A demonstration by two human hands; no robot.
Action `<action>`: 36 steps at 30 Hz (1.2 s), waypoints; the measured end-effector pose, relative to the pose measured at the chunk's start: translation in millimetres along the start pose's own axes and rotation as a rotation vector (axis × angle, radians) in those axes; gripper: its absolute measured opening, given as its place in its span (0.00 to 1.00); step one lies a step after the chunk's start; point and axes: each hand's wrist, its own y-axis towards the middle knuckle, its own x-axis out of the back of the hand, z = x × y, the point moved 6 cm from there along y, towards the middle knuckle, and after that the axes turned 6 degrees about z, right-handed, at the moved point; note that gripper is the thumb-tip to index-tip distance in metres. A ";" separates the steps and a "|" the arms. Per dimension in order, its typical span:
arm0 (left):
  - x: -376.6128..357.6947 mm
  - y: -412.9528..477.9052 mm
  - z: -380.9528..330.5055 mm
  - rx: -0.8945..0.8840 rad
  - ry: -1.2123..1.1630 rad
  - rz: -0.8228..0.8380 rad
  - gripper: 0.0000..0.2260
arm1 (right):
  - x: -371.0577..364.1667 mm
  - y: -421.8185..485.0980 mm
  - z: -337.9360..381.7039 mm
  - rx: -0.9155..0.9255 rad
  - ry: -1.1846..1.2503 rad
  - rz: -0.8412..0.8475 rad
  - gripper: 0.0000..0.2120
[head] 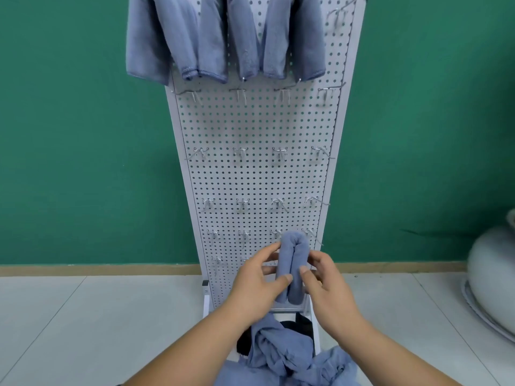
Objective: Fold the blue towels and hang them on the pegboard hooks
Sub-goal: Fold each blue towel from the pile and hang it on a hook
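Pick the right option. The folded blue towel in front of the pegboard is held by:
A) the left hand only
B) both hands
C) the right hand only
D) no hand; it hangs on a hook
B: the left hand and the right hand each pinch a side of the folded blue towel, low before the pegboard.

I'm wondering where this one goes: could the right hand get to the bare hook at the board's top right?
Probably yes. That hook is bare, beside the hung towels, with nothing in front. But the right hand pinches the folded towel with the left hand, far below.
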 end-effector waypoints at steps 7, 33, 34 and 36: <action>-3.8 -1.4 -58.7 -0.139 0.051 -0.060 0.26 | 31.4 6.2 46.9 0.094 -0.134 -0.122 0.13; 47.8 62.9 -407.7 -0.695 0.463 -0.551 0.09 | 222.0 66.1 353.1 0.620 -0.432 -0.671 0.12; 50.1 68.9 -416.4 -0.691 0.473 -0.575 0.08 | 226.5 72.6 360.1 0.621 -0.436 -0.683 0.13; 52.3 80.0 -429.5 -0.663 0.511 -0.631 0.05 | 232.6 90.5 371.5 0.606 -0.452 -0.688 0.13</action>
